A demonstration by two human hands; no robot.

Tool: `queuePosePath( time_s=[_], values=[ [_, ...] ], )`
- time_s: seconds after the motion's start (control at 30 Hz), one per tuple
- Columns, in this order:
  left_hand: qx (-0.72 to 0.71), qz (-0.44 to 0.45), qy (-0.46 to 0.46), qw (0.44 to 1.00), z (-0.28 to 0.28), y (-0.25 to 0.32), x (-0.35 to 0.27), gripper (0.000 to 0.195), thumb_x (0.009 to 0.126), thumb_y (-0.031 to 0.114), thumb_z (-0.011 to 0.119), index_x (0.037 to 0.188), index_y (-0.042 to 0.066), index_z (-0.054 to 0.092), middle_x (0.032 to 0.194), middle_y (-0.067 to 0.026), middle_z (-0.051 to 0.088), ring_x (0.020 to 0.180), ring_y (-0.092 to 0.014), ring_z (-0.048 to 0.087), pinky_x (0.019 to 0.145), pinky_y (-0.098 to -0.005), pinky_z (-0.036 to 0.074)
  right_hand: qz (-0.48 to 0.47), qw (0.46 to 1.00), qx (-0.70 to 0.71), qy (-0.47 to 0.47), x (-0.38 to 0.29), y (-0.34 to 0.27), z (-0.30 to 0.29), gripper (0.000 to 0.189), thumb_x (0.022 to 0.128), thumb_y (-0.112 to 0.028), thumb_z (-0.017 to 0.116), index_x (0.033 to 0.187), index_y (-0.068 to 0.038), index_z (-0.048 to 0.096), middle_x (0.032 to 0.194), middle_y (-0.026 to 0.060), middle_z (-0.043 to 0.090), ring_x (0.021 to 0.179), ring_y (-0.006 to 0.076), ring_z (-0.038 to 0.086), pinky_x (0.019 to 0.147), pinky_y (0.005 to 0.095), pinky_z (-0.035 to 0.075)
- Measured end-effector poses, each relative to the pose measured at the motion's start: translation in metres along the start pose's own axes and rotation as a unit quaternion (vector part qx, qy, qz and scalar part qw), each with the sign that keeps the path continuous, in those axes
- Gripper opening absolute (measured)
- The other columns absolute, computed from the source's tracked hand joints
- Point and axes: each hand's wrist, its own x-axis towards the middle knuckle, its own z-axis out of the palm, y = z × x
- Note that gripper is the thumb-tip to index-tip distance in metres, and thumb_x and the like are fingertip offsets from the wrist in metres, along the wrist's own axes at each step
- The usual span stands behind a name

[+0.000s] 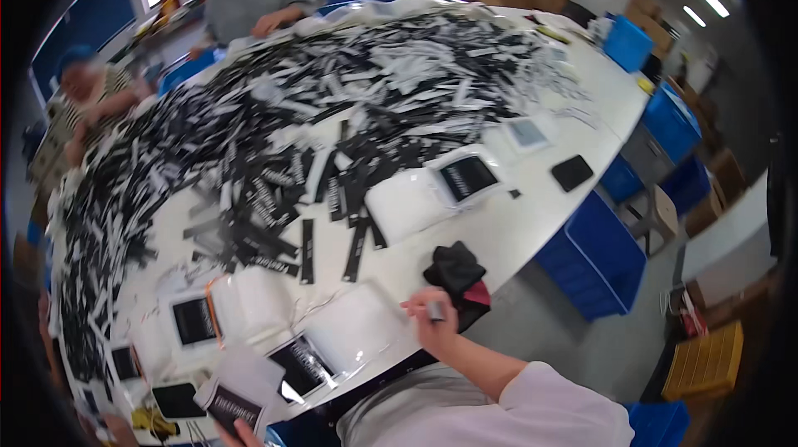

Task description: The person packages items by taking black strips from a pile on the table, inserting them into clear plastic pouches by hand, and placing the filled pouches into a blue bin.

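My left hand (240,433) is at the bottom edge, its fingers closed on a white plastic pouch (240,388) with a black printed panel. My right hand (434,316) is bent over the near table edge, holding a small grey object (435,310) that I cannot make out. Between the hands lies a stack of white pouches (355,325), its black panel towards my left hand. A dark cloth item (455,267) sits just beyond my right hand. Loose black printed strips (307,252) lie farther forward on the white table.
A big heap of black and white strips (399,67) covers the far side. More pouch stacks (408,201) lie around. Two people (259,1) are across the table and at far left (100,89). A blue crate (595,254) stands on the floor at right. A phone-like black item (572,173) lies near the edge.
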Motion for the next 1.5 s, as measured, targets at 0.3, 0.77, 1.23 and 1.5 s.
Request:
queuePosePath(
  time_s=[0.3, 0.77, 1.23, 1.5],
  values=[
    [0.003, -0.008, 0.019, 1.0, 0.027, 0.078, -0.02, 0.066, 0.083, 0.04, 0.05, 0.135, 0.013, 0.021, 0.135, -0.0156, 0.026, 0.117, -0.029, 0.036, 0.094, -0.0348, 0.033, 0.243, 0.965, -0.083, -0.056, 0.015, -0.029, 0.0, 0.037, 0.083, -0.03, 0.053, 0.098, 0.003, 0.049, 0.062, 0.0096, 0.05, 0.046, 0.0144, 0.046, 0.045, 0.0303, 0.037],
    [0.364, 0.457, -0.12, 0.803, 0.083, 0.079, -0.025, 0.109, 0.063, 0.057, 0.065, 0.135, 0.004, 0.003, 0.136, -0.0251, 0.009, 0.124, -0.042, 0.013, 0.096, -0.0543, 0.02, 0.111, 0.871, 0.048, -0.476, 0.013, -0.115, 0.042, 0.043, 0.078, -0.036, 0.054, 0.103, -0.001, 0.052, 0.08, 0.0196, 0.058, 0.072, 0.0337, 0.057, 0.063, 0.0358, 0.045],
    [-0.004, 0.235, -0.262, 0.936, 0.084, 0.06, -0.016, 0.065, 0.072, 0.029, 0.068, 0.119, -0.004, 0.038, 0.1, -0.0151, 0.052, 0.089, -0.024, 0.053, 0.08, -0.0337, 0.041, 0.083, 0.885, 0.078, -0.452, 0.003, -0.1, 0.048, 0.036, 0.076, -0.032, 0.057, 0.09, 0.001, 0.057, 0.067, 0.0179, 0.057, 0.06, 0.0328, 0.055, 0.055, 0.0357, 0.042],
    [0.114, 0.265, -0.252, 0.924, 0.064, 0.072, -0.026, 0.057, 0.072, 0.02, 0.069, 0.117, -0.005, 0.042, 0.11, -0.0216, 0.047, 0.099, -0.031, 0.049, 0.084, -0.0372, 0.04, 0.105, 0.842, 0.109, -0.518, 0.012, -0.098, 0.044, 0.041, 0.073, -0.039, 0.06, 0.085, 0.001, 0.057, 0.066, 0.0172, 0.056, 0.058, 0.0328, 0.054, 0.053, 0.0364, 0.041]
  ],
)
